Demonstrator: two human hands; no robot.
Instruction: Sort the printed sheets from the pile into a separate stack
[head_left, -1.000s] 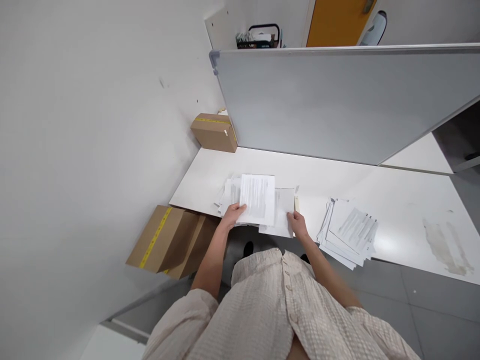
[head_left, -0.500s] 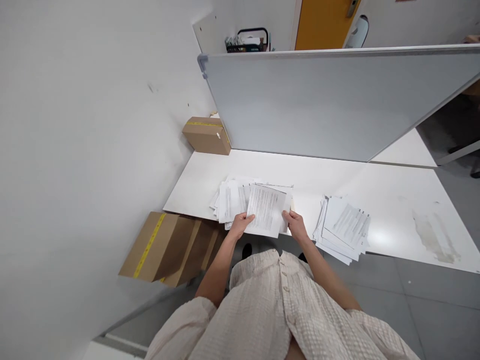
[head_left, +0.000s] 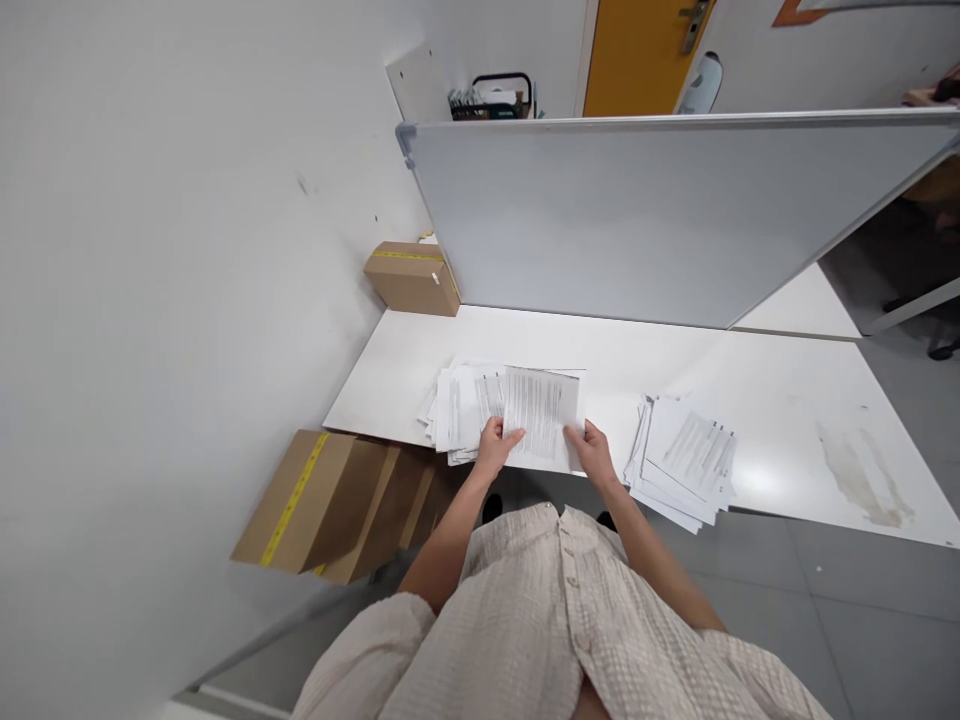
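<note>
Printed sheets of paper (head_left: 541, 415) are held between my two hands, over the front edge of the white table. My left hand (head_left: 496, 446) grips their left edge, thumb on top. On the right side, my right hand (head_left: 592, 450) pinches the edge, its thumb lying on the paper. Just left of these sheets, a loose pile of papers (head_left: 459, 410) lies on the table, partly covered by what I hold. Another fanned stack of papers (head_left: 686, 455) lies to the right of my right hand, overhanging the front edge.
A white board (head_left: 615, 220) stands along the back of the table (head_left: 780, 420). One cardboard box (head_left: 412, 280) sits at the back left corner; more cardboard boxes (head_left: 300, 505) stand below the table's left end. A wall (head_left: 187, 300) closes the left side.
My left hand has brought a printed sheet rightward from the left pile onto the paper in my right hand. Their edges now lie nearly together. The view has shifted slightly.
</note>
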